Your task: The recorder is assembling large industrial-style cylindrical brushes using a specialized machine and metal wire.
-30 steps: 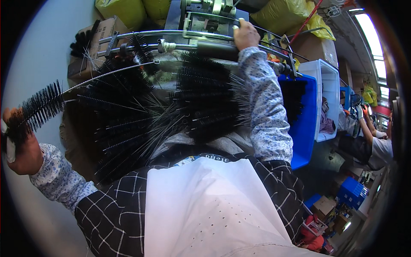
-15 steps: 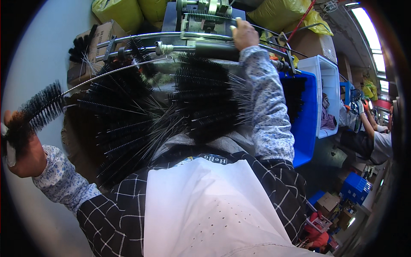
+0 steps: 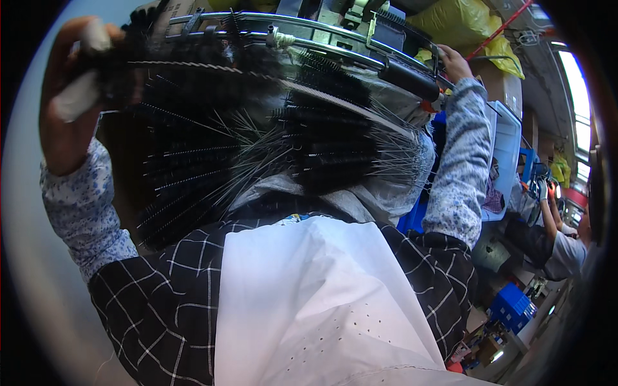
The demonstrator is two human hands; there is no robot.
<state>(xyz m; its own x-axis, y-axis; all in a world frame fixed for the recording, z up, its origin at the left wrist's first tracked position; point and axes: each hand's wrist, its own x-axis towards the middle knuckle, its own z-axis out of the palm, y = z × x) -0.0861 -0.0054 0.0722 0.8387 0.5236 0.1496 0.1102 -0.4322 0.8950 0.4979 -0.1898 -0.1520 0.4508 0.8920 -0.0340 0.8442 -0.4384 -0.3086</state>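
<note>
My left hand (image 3: 74, 90), with white wrappings on its fingers, is raised at the far left, closed around the bristled part of a black twisted-wire brush (image 3: 119, 71). From this brush a bare twisted stem (image 3: 257, 74) runs right over the pile, blurred in places. My right hand (image 3: 454, 63) reaches to the right end of the metal machine (image 3: 341, 44), fingers curled there; what they hold is hidden. Below the machine lie two bundles of black wire brushes: a left one (image 3: 193, 170) and a right one (image 3: 331, 138), their bare stems showing at the right.
Yellow sacks (image 3: 454, 22) stand behind the machine. A blue bin (image 3: 412, 219) and a white bin (image 3: 508, 161) are beyond my right arm. Another person (image 3: 566, 248) works at the far right. A pale wall (image 3: 32, 257) borders the left.
My left hand has moved up and inward with the brush, whose stem now reaches across the pile. My right hand has shifted from the machine's top to its right end. The view has turned somewhat.
</note>
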